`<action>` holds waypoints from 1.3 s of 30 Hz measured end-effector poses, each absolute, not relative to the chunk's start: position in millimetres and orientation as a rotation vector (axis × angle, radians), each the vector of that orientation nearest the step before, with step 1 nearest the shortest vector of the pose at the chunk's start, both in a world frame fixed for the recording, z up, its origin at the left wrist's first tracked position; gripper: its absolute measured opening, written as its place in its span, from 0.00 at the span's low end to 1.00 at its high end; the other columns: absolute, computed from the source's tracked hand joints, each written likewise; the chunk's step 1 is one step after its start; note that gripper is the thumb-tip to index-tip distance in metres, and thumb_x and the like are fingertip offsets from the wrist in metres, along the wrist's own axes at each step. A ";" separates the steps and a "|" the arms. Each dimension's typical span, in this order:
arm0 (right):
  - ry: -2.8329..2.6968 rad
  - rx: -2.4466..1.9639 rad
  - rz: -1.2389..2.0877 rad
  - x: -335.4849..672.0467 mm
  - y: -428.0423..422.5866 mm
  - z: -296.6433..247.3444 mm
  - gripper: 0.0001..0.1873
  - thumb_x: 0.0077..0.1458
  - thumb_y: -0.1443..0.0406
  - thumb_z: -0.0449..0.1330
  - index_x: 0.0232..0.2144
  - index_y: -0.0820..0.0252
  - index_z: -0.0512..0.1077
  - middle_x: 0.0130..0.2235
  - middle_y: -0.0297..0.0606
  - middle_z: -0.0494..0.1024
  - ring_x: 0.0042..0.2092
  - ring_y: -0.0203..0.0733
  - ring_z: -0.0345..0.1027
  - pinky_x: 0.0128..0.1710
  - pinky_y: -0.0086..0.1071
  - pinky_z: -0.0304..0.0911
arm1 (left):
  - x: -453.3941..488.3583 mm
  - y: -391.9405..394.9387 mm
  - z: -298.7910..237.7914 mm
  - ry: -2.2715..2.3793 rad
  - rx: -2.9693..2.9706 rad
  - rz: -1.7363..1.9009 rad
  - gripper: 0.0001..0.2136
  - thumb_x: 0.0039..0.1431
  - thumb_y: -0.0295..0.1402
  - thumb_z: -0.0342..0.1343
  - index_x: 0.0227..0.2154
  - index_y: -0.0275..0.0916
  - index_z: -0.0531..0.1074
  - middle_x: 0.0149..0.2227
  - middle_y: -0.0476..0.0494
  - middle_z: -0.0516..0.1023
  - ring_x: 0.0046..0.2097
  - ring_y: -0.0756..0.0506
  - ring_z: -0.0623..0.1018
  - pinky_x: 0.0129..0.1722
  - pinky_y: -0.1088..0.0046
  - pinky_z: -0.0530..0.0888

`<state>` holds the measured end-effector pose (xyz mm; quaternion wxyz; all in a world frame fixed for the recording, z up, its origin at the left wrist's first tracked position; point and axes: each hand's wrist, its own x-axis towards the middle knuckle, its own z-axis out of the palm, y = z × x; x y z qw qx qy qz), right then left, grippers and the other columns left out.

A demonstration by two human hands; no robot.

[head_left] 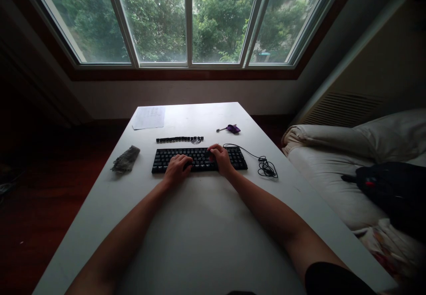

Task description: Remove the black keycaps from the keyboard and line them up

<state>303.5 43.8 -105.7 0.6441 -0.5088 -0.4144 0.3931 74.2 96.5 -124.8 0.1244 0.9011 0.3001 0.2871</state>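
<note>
A black keyboard (199,165) lies in front of me on the white table. My left hand (178,167) rests on its left half, palm down, with the fingers laid over the keys. Over the right half, my right hand (221,157) has thumb and index finger drawn together at a small dark thing that I cannot make out. Behind the keyboard runs a row of loose black keycaps (173,139), with a shiny round metallic piece (195,141) near its right end. The keyboard cable (267,167) is coiled at the right.
A grey cloth (126,159) lies left of the keyboard. Toward the back are a sheet of paper (149,117) and a purple object (233,128) beside a small brush-like stick (221,129). A pale sofa (319,162) with a dark bag (392,188) stands right of the table (199,224).
</note>
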 end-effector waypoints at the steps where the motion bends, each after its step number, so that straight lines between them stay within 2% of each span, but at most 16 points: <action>1: -0.948 -1.155 0.898 303.5 43.5 -105.5 0.09 0.50 0.59 0.58 0.30 0.59 0.72 0.24 0.30 0.70 0.23 0.33 0.61 0.24 0.28 0.58 | 74.4 96.5 -124.8 0.869 2.623 0.844 0.10 0.62 0.32 0.56 0.45 0.44 0.73 0.45 0.44 0.78 0.49 0.40 0.74 0.51 0.59 0.68; 6: -0.971 -1.173 0.902 303.8 42.4 -106.4 0.09 0.50 0.59 0.57 0.30 0.58 0.71 0.26 0.30 0.70 0.23 0.33 0.62 0.25 0.28 0.59 | 74.1 95.0 -121.7 0.835 2.567 0.906 0.12 0.60 0.28 0.56 0.46 0.44 0.72 0.46 0.44 0.78 0.49 0.41 0.75 0.52 0.59 0.69; 11: -1.042 -1.126 0.998 297.8 39.6 -102.2 0.09 0.54 0.58 0.52 0.28 0.57 0.65 0.25 0.31 0.69 0.25 0.35 0.64 0.26 0.29 0.63 | 73.8 94.1 -118.2 0.794 2.466 1.001 0.08 0.59 0.28 0.57 0.41 0.44 0.74 0.42 0.45 0.79 0.47 0.42 0.77 0.51 0.59 0.71; 14: -1.126 -1.113 1.034 291.0 36.4 -98.9 0.10 0.56 0.57 0.51 0.29 0.56 0.63 0.24 0.31 0.69 0.23 0.35 0.64 0.24 0.29 0.61 | 74.2 93.0 -116.7 0.758 2.388 1.056 0.06 0.60 0.28 0.57 0.39 0.43 0.73 0.42 0.44 0.80 0.47 0.42 0.78 0.51 0.59 0.72; 19: -1.279 -1.185 1.020 282.3 32.7 -100.7 0.10 0.57 0.59 0.50 0.35 0.56 0.66 0.21 0.26 0.66 0.20 0.34 0.59 0.22 0.28 0.55 | 74.9 90.4 -113.9 0.715 2.298 1.104 0.04 0.60 0.28 0.57 0.37 0.42 0.72 0.43 0.44 0.80 0.47 0.43 0.78 0.51 0.59 0.73; 25: -1.600 -1.338 0.708 276.2 28.2 -103.0 0.08 0.55 0.63 0.56 0.35 0.56 0.74 0.29 0.30 0.72 0.30 0.35 0.62 0.32 0.29 0.57 | 75.0 89.8 -115.7 0.716 2.323 1.104 0.03 0.60 0.28 0.57 0.36 0.42 0.72 0.43 0.44 0.80 0.47 0.43 0.78 0.52 0.59 0.74; 31: -1.697 -1.431 0.635 274.5 26.4 -103.3 0.09 0.55 0.59 0.61 0.38 0.54 0.75 0.26 0.28 0.68 0.27 0.35 0.59 0.30 0.29 0.54 | 74.2 89.3 -116.4 0.727 2.332 1.098 0.03 0.61 0.29 0.57 0.37 0.43 0.73 0.42 0.43 0.79 0.46 0.43 0.78 0.49 0.61 0.75; 39: -1.701 -1.431 0.616 275.7 29.0 -106.9 0.11 0.55 0.57 0.62 0.40 0.54 0.76 0.27 0.29 0.70 0.28 0.35 0.60 0.30 0.28 0.53 | 74.8 87.1 -116.1 0.729 2.345 1.093 0.03 0.62 0.31 0.57 0.38 0.43 0.73 0.42 0.43 0.79 0.46 0.43 0.78 0.49 0.61 0.75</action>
